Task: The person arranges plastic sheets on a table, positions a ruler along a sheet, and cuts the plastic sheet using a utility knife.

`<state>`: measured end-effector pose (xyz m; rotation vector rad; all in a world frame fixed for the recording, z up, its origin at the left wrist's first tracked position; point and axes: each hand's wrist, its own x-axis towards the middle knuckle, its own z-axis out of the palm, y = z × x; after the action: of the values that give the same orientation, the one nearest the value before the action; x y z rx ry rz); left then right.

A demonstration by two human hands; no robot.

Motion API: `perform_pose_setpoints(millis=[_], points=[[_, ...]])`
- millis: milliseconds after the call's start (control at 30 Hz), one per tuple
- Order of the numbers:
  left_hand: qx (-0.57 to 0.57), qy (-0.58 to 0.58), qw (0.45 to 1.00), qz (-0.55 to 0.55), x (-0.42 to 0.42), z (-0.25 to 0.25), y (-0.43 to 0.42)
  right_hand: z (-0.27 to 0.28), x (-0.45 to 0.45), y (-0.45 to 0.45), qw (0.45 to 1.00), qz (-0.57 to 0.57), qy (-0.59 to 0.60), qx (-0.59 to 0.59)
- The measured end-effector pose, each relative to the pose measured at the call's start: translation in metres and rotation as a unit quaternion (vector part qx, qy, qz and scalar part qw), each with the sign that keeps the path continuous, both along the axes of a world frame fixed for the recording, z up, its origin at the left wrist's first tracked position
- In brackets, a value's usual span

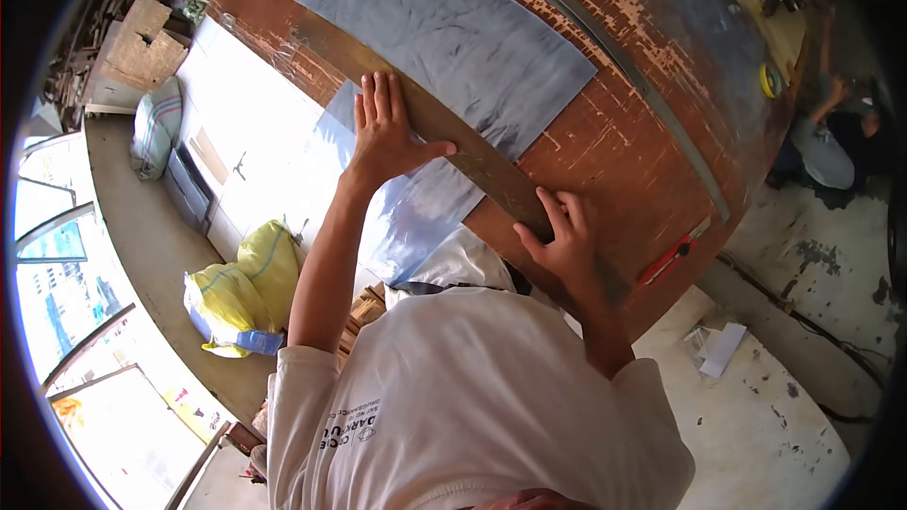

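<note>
My left hand (385,140) lies flat with fingers spread on a long, flat brown strip (491,170), thumb stretched along it. Near the strip's right end, my right hand (567,241) presses down with thumb and fingers apart. The strip lies across a grey, streaky sheet (453,38), covering part of it. On the near side, the sheet's glossy end (416,217) hangs past the table edge and reflects light. To the right of my right hand, a red utility knife (673,253) rests on the worn brown tabletop (605,156).
A long metal strip (652,94) lies across the table's far side. Yellow tape (770,81) sits at the far right, near another person (831,146) low by the floor. A yellow sack (255,274) and a white sack (157,127) stand at left.
</note>
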<state>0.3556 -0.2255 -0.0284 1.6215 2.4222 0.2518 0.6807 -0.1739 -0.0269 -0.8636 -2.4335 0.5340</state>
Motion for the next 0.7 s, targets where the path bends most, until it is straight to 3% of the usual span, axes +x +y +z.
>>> perform_pose_setpoints(millis=[700], points=[[0.002, -0.019, 1.0, 0.019, -0.0027, -0.0019, -0.0005, 0.0035, -0.0013, 0.0014, 1.0, 0.025, 0.003, 0.0]])
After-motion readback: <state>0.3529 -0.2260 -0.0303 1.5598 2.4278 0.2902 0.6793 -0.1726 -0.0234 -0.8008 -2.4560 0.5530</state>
